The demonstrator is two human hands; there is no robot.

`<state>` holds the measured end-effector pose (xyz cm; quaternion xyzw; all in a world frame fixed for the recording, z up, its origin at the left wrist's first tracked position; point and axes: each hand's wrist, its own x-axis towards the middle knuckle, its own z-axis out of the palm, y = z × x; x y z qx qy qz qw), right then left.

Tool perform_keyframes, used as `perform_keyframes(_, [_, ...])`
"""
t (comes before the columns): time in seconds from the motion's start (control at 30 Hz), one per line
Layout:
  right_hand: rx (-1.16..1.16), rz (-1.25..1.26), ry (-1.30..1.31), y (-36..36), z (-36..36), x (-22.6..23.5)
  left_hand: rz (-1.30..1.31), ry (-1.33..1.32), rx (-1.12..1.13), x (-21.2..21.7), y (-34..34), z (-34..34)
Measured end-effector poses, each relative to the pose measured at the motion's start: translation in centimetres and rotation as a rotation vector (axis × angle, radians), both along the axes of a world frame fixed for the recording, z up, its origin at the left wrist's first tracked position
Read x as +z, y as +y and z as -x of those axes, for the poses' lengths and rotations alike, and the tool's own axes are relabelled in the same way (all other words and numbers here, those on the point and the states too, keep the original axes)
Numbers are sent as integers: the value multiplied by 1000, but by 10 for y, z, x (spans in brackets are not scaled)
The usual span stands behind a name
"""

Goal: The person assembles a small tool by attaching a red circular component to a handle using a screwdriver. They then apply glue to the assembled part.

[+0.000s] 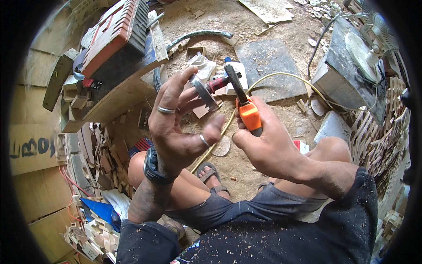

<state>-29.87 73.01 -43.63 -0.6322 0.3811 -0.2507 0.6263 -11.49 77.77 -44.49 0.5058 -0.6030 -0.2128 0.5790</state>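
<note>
My left hand (176, 119) is raised in front of me, with rings and a wristwatch on it. Its curved fingers hold a toothed round metal hole saw (203, 93), teeth along the rim; the thumb stands away from it. A red shank (217, 84) sticks out from the saw toward the right. Closed around an orange and black handle, my right hand (268, 136) grips a hammer-like tool (249, 115). Its dark bar (236, 83) points away from me and overlaps the red shank's end; whether they touch I cannot tell.
A red and black toolbox (110, 39) rests on a wooden bench at left. Beyond my hands lies a grey board (270, 66), with a yellow cable (281, 74) across it. A fan (369, 53) stands on a box at right. Stacked wood pieces (387, 132) line the right side.
</note>
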Motion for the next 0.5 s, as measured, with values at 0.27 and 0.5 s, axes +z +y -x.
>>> perform_keyframes(0.27, [-38, 128, -25, -4, -1, 3, 66, 153, -29, 0, 0, 4])
perform_keyframes(0.5, [-3, 83, -65, -8, 3, 5, 37, 475, -202, 5, 1, -1])
